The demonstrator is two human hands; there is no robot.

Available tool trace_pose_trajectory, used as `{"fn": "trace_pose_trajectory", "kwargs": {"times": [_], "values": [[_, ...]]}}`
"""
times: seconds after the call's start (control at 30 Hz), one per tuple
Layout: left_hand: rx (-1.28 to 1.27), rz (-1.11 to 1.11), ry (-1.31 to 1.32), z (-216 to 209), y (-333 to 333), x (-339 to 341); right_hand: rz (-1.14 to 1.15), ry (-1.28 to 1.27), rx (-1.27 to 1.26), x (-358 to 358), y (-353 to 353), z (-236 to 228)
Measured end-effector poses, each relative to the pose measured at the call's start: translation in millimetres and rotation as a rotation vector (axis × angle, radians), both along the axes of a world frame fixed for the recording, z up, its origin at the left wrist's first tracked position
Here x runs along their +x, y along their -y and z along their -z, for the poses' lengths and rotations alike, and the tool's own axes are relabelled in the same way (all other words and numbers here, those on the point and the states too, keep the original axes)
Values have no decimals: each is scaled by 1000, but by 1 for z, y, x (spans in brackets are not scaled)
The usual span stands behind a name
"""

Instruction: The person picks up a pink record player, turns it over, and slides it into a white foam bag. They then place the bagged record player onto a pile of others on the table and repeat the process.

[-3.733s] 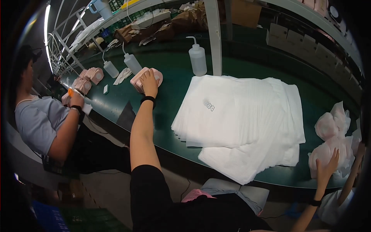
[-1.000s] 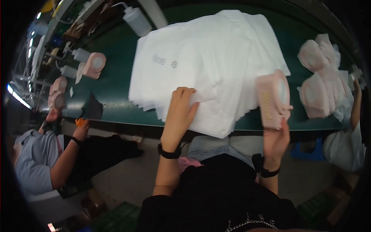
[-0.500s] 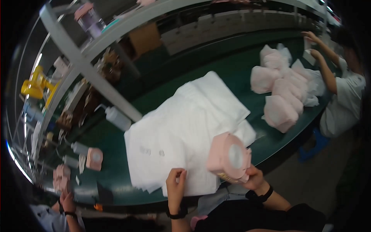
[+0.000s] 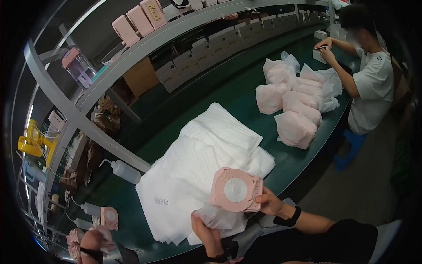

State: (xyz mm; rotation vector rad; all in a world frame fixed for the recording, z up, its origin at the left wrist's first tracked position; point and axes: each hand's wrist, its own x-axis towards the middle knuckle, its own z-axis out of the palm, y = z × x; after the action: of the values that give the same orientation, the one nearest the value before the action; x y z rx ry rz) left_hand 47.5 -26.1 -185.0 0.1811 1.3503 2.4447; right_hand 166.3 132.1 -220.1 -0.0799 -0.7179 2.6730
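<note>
pink case [image 4: 222, 200], likely stiff: right hand [image 4: 271, 203] is clasping its right edge; left hand [image 4: 207, 234] is pinching translucent bag [image 4: 218, 218].

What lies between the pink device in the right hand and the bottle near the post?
The pile of white bags lies between the pink device and the bottle, in the head view.
</note>
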Motion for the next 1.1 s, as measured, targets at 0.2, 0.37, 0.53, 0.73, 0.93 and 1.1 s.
{"fn": "trace_pose_trajectory", "kwargs": {"times": [0.2, 0.37, 0.53, 0.73, 0.93, 1.1], "values": [[-91, 37, -83, -11, 19, -20, -77, -16, 62, 39, -27, -12], [-175, 185, -179, -16, 4, -14, -471, 53, -342, 59, -16, -5], [-462, 352, -357, -42, 5, 8, -200, 361, 17, 61, -7, -26], [-678, -9, -849, -38, -20, 44, 213, 325, 887, 69, 5, -52], [-772, 163, -1439, -55, -33, 92, -18, 220, 145, 67, -18, -23], [-697, 190, -1144, -45, -25, 100, -54, 127, -280, 79, -12, -27]]}}
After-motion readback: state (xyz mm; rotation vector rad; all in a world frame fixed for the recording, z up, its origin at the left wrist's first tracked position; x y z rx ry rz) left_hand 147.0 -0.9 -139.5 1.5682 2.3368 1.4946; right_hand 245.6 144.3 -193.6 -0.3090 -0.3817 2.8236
